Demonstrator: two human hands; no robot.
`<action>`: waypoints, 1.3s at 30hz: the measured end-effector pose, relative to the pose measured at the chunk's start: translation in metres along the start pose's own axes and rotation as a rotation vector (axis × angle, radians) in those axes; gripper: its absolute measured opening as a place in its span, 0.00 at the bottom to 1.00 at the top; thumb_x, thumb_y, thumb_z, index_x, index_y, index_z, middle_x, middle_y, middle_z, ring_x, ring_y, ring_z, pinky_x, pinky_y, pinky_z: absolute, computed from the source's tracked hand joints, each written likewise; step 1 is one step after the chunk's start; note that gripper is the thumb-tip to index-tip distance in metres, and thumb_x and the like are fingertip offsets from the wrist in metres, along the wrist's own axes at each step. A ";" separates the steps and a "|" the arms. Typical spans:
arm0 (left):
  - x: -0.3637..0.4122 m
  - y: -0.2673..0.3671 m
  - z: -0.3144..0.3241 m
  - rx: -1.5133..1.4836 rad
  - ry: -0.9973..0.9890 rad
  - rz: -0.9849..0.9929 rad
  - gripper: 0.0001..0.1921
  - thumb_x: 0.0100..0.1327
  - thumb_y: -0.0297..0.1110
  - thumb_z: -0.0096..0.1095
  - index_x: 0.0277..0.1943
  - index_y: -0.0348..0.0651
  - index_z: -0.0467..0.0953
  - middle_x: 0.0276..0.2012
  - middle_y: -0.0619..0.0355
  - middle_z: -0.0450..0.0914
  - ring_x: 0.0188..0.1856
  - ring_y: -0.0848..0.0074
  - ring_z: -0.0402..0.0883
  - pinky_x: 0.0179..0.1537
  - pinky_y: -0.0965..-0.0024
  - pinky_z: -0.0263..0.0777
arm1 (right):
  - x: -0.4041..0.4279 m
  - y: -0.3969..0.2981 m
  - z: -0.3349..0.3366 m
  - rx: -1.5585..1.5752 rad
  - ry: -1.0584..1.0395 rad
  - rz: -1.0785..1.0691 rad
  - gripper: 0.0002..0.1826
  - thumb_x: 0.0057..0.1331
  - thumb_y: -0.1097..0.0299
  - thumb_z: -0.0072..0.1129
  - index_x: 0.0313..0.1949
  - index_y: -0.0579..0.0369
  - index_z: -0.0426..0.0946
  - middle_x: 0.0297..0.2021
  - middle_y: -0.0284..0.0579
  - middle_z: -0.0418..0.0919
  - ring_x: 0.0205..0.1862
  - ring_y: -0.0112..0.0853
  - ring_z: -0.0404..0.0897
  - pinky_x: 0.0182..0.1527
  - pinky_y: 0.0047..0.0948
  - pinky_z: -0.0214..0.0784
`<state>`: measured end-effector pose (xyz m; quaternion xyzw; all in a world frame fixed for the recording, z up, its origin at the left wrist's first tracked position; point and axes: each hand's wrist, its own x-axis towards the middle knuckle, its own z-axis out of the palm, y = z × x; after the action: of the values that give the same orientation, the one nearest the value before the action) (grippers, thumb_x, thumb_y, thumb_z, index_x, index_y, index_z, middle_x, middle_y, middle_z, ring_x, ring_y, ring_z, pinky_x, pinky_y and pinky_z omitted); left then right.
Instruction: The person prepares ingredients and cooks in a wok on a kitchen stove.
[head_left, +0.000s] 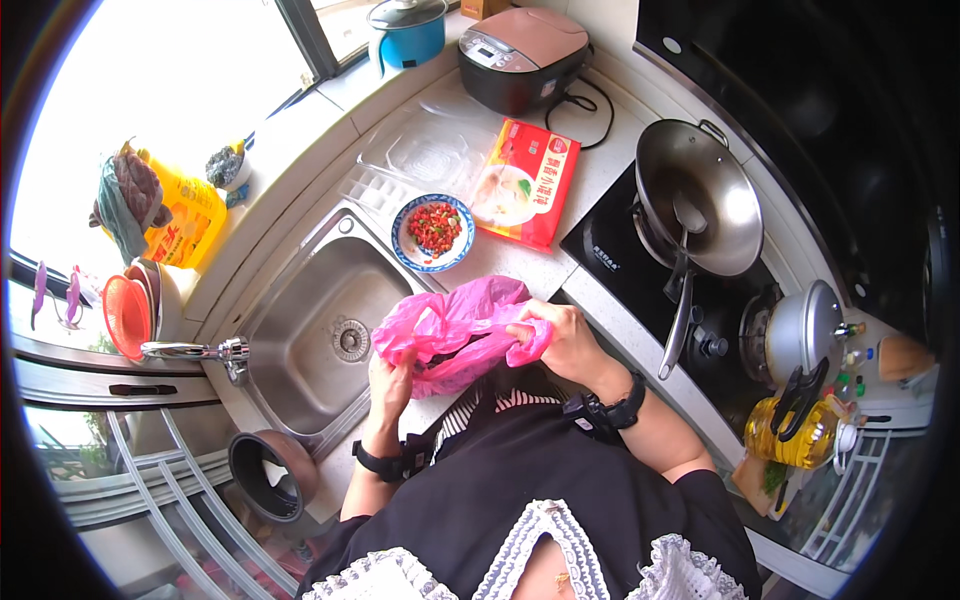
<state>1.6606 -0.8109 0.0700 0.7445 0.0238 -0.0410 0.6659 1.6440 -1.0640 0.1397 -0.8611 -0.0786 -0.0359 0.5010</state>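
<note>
Between my hands is a pink plastic bag (461, 319), held up in front of my body by the sink's right edge. My left hand (391, 386) grips the bag's lower left side. With bunched fingers my right hand (566, 337) clutches its right edge. Through the gap in the bag something dark shows, too hidden to name. Just beyond the bag stands a blue-and-white bowl (397, 244) filled with chopped red and green chillies (433, 231). A red food packet (525, 187) with a picture of dumplings lies behind the bowl, beside clear plastic trays (435, 150).
Left is a steel sink (300, 315) with a faucet (236, 352). On the right, a wok (720, 202) holding a spatula and a lidded pressure cooker (799, 341) sit on the stove. A rice cooker (525, 56) stands behind; an oil bottle (795, 435) is lower right, an inner pot (274, 472) lower left.
</note>
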 end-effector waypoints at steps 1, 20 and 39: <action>0.000 -0.001 -0.002 0.182 -0.023 0.054 0.10 0.58 0.30 0.54 0.40 0.35 0.76 0.28 0.58 0.79 0.27 0.78 0.75 0.29 0.75 0.69 | 0.002 0.000 0.000 0.008 -0.017 -0.019 0.12 0.55 0.65 0.59 0.32 0.59 0.69 0.24 0.54 0.75 0.30 0.48 0.77 0.31 0.37 0.69; 0.009 0.078 -0.006 0.032 0.050 0.420 0.17 0.51 0.21 0.61 0.47 0.34 0.72 0.43 0.51 0.74 0.46 0.71 0.73 0.49 0.71 0.66 | 0.094 -0.025 -0.013 -0.045 0.004 -0.336 0.11 0.51 0.74 0.57 0.37 0.57 0.76 0.31 0.50 0.78 0.35 0.40 0.79 0.38 0.33 0.71; -0.032 -0.012 -0.084 -0.275 0.419 -0.101 0.04 0.60 0.24 0.55 0.37 0.34 0.75 0.31 0.58 0.78 0.33 0.81 0.77 0.39 0.78 0.72 | 0.370 0.008 0.035 -0.628 0.292 -0.454 0.09 0.52 0.73 0.52 0.35 0.52 0.74 0.31 0.53 0.75 0.36 0.49 0.75 0.38 0.43 0.69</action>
<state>1.6302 -0.7250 0.0707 0.6370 0.2040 0.0846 0.7385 2.0092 -1.0002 0.1675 -0.9188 -0.1800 -0.2895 0.1989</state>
